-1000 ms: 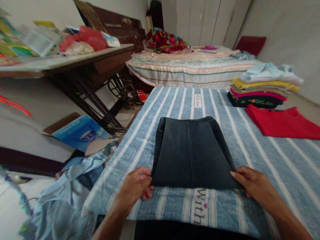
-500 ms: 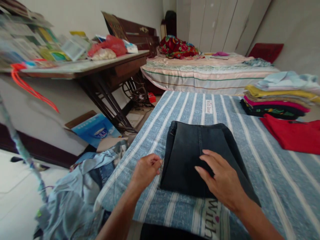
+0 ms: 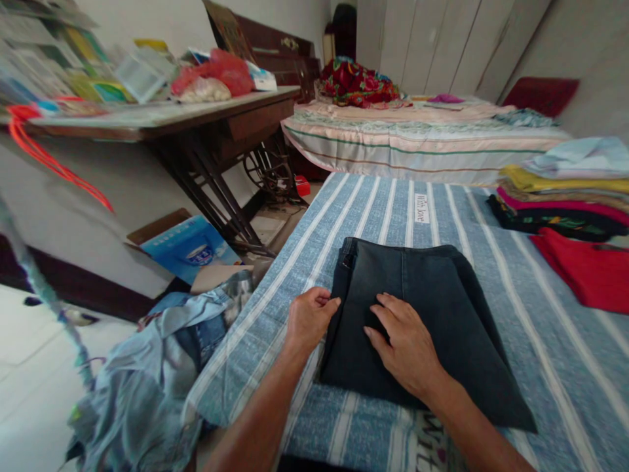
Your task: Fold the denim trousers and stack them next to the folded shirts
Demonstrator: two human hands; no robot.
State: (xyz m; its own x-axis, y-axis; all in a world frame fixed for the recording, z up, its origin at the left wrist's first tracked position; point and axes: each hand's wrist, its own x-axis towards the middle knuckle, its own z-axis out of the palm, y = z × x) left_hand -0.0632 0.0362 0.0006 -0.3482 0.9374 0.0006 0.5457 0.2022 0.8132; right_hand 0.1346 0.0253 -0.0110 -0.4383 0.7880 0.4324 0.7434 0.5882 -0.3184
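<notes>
A pair of dark trousers (image 3: 432, 308) lies folded on the striped blue bedspread (image 3: 299, 229), its waistband edge facing away from me. At the left edge of the folded trousers, my left hand (image 3: 309, 321) has its thumb and fingers pinched together on the cloth. My right hand (image 3: 407, 344) rests on the upper face of the trousers, fingers spread and nothing held. The palm hides part of the fabric beneath it.
To the right are a folded red garment (image 3: 590, 272) and a stack of folded clothes (image 3: 560, 196). A heap of denim clothes (image 3: 142, 373) hangs low at the left. A cluttered sewing-machine table (image 3: 162, 121) stands at the left, and another bed (image 3: 417, 141) lies beyond.
My left hand has moved up and right onto the left edge of the trousers. My right hand has shifted left across them. The view has turned slightly left.
</notes>
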